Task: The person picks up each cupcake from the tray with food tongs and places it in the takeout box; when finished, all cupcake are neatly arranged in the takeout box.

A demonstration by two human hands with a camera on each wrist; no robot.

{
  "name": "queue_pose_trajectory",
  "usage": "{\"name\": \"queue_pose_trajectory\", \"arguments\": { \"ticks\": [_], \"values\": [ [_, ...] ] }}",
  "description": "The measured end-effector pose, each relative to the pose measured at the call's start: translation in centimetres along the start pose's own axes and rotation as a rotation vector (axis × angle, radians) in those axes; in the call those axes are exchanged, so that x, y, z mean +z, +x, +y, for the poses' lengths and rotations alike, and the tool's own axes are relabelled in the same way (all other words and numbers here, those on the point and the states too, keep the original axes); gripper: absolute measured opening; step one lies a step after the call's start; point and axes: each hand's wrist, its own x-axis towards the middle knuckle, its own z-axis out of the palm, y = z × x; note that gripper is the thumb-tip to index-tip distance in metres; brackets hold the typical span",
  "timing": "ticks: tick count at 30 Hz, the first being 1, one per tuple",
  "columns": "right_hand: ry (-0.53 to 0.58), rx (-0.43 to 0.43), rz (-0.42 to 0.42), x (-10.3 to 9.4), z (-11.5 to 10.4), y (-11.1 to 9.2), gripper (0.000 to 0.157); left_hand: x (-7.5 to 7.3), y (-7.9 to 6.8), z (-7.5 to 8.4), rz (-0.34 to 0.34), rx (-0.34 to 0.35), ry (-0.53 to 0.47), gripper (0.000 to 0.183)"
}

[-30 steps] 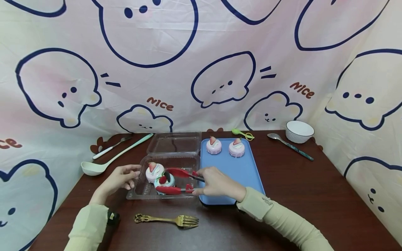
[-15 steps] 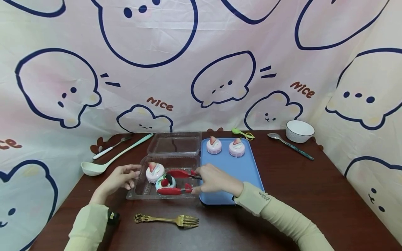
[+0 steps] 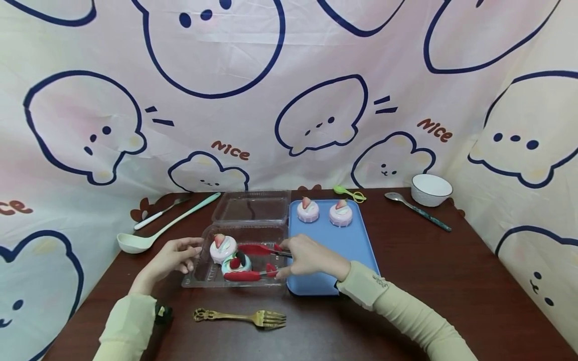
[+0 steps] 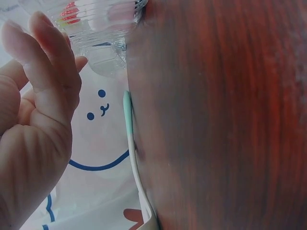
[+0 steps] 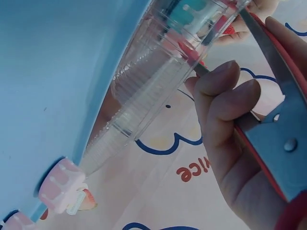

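Observation:
My right hand (image 3: 309, 255) grips red-tipped tongs (image 3: 244, 276), their metal arms and hinge large in the right wrist view. The tong tips straddle a mint-coloured toy cake (image 3: 229, 264) with dark and red toppings, inside a clear plastic container (image 3: 266, 233). Against that cake sits a pink cake (image 3: 223, 246) topped with a strawberry piece. My left hand (image 3: 173, 255) rests beside the container's left rim with loosely bent fingers; in the left wrist view its fingertips (image 4: 41, 21) overlap the clear plastic, and contact is hard to judge.
A blue tray (image 3: 334, 245) right of the container bears two pink cakes (image 3: 340, 214). A gold fork (image 3: 244, 316) lies in front. Around them are a ladle (image 3: 144, 243), a white-handled utensil (image 3: 155, 215), a green utensil (image 3: 345, 191), a spoon (image 3: 417, 210) and a white bowl (image 3: 431, 190).
The right hand and tongs have shifted slightly; the mint cake moved a little right, then back left between the tips. The left hand has stayed in place.

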Motion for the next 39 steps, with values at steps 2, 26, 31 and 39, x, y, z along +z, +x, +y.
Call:
{"name": "queue_pose_trajectory", "arguments": {
  "ticks": [2, 26, 31, 39],
  "values": [
    [0.009, 0.000, 0.004, 0.1, 0.1, 0.0, 0.065, 0.0, -0.1, 0.0, 0.001, 0.000, 0.001, 0.053],
    [0.218, 0.127, 0.328, -2.2, 4.5, -4.0, 0.060, 0.0, -0.1, 0.0, 0.007, 0.023, 0.000, 0.052],
    [0.072, 0.292, 0.464, -3.2, 6.5, -6.3, 0.067, 0.1, -0.1, -0.2, 0.004, 0.020, -0.011, 0.052],
    [0.037, 0.471, 0.534, -3.4, 10.3, -9.2, 0.080, 0.2, 0.0, -0.3, 0.008, 0.015, -0.004, 0.051]
  ]
}}
